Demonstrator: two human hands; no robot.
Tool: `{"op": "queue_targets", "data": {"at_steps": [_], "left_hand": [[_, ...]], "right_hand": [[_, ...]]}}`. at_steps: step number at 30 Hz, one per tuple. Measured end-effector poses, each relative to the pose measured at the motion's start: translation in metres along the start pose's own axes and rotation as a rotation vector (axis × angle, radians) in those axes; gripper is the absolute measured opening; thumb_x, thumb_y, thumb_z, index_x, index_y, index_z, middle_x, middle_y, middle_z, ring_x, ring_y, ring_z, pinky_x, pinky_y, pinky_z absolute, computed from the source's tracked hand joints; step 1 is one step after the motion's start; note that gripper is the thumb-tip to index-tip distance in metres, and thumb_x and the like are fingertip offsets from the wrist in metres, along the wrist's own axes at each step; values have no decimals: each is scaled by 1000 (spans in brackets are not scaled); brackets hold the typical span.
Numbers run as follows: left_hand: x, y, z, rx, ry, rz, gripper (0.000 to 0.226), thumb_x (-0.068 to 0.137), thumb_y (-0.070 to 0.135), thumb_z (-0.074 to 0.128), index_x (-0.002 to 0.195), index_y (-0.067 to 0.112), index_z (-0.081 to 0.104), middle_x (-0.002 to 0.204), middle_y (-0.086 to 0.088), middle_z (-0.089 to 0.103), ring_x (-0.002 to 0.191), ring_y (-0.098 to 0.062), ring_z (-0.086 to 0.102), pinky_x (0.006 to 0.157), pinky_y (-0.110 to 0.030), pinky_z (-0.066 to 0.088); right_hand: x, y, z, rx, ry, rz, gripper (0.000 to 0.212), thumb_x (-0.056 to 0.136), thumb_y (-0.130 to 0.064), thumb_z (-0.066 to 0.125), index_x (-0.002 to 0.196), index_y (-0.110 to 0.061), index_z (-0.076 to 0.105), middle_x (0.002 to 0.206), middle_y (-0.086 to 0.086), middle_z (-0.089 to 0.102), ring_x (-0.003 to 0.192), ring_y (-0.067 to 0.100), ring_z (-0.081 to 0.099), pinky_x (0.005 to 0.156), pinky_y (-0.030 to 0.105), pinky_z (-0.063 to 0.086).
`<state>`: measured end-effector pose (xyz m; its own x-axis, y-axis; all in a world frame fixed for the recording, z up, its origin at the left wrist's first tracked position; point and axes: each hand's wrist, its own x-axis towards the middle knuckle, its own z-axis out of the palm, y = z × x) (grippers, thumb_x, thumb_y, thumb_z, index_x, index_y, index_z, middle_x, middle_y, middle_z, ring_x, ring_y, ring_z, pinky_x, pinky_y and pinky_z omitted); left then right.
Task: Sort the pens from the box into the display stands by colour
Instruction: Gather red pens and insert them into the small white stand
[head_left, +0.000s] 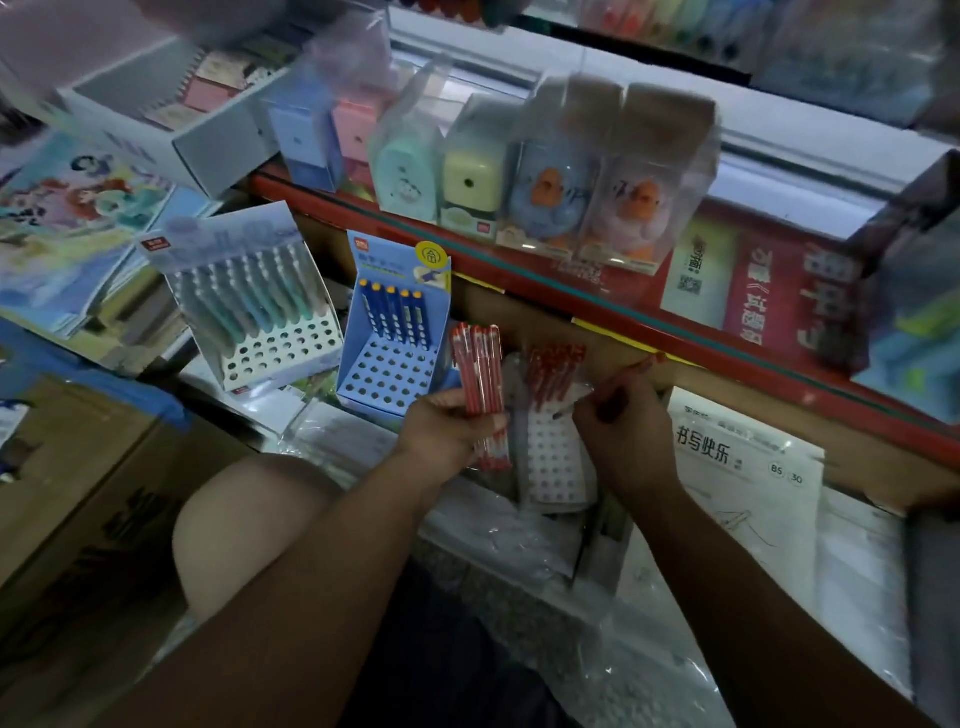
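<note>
The left hand is gripping a bundle of red pens, fingers curled round it; the bundle's long axis is running nearly upright in the view, leaning slightly to the left at the top, with the lower ends poking out below the fist. The right hand is pinching a single red pen, which is lying on a slant: its red end is pointing up and right toward the red shelf edge, while its dark tip is pointing down and left over the white stand. This stand is sitting between the two hands, showing rows of open holes in front, and a row of standing red pens is filling its back. Just to the left, the blue stand is holding five blue pens upright along its back row. Further left, the pale stand is carrying a row of teal and green pens, all leaning backward
</note>
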<state>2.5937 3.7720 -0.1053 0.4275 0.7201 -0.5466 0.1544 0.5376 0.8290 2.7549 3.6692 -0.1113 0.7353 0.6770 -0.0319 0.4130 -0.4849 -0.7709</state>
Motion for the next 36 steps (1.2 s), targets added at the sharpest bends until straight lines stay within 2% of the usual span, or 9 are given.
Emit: {"op": "queue_targets", "data": {"at_steps": [3,7,13,19,23,25,28,31,36], "left_hand": [[1,-1,-1,-21,-4,-7,26,82,-5,73,107,0,71,100,-18,74,90,-33,69,76,-39,61],[0,0,0,7,-11,-10,28,83,-4,73,111,1,71,105,-18,74,101,-37,70,89,-50,57],[2,-1,0,17,-14,-15,27,83,-3,73,109,3,72,103,-15,75,97,-33,71,88,-49,58],[7,-4,-3,17,-22,-5,28,82,-3,74,110,2,72,100,-14,75,90,-30,72,86,-46,59],[10,-6,-2,31,-37,8,26,83,-3,74,108,4,72,92,-9,76,81,-23,73,72,-35,60],[11,-6,-1,26,-43,10,25,83,-4,73,107,4,73,88,-7,76,75,-18,72,67,-32,59],[12,-8,0,22,-52,13,24,83,-4,73,106,5,73,89,-6,76,76,-18,72,73,-35,61],[13,-8,-1,27,-56,23,23,83,-4,74,103,7,73,86,-4,76,75,-16,72,71,-32,59],[13,-8,-2,30,-58,45,25,82,-3,74,105,8,74,94,-8,76,88,-24,73,84,-39,59]], "right_hand": [[7,0,3,24,-21,18,10,88,-20,65,85,-24,57,80,-3,67,75,16,66,75,44,57],[14,0,4,40,-9,22,10,89,-34,61,86,-25,57,77,-4,69,72,18,69,74,46,58],[17,-1,5,56,25,1,1,94,-22,60,94,-22,60,81,-3,69,73,19,69,73,46,58],[16,-2,2,-4,66,-101,7,94,-17,60,95,-17,66,86,2,71,77,21,68,73,45,57],[17,-4,2,24,93,-127,18,93,-36,54,99,-24,66,89,-1,71,82,20,69,76,44,58],[20,-5,4,20,87,-142,21,92,-39,52,100,-26,66,91,-3,71,84,18,68,77,44,58],[24,-3,10,-50,52,-161,19,94,-34,55,102,-23,68,95,0,70,83,16,67,76,42,57],[26,-2,14,-190,0,-165,20,95,-32,57,107,-22,69,107,2,68,86,16,65,80,40,57],[25,-8,15,-182,68,-177,13,91,-19,68,100,-15,60,90,-1,67,76,16,62,69,30,47]]}}
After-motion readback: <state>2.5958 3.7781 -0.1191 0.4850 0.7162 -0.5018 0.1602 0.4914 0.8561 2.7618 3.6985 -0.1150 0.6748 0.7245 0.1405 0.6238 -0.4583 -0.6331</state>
